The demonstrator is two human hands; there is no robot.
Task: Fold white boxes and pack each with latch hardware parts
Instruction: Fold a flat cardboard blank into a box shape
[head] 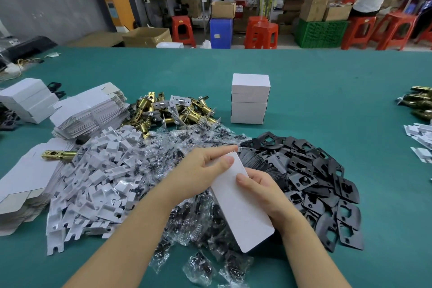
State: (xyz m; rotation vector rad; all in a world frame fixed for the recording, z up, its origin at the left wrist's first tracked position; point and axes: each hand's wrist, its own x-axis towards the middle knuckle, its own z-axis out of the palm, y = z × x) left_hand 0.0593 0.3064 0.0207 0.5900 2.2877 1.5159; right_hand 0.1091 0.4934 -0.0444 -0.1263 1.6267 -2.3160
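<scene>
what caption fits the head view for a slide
Both hands hold a white box over piles of latch parts.

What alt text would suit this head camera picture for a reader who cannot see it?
A person's left hand and right hand hold a white box over heaps of bagged screws, black plates and brass latches on a green table.

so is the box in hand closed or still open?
Cannot tell: white box shows only a closed top face; left hand hides the far end.
</scene>
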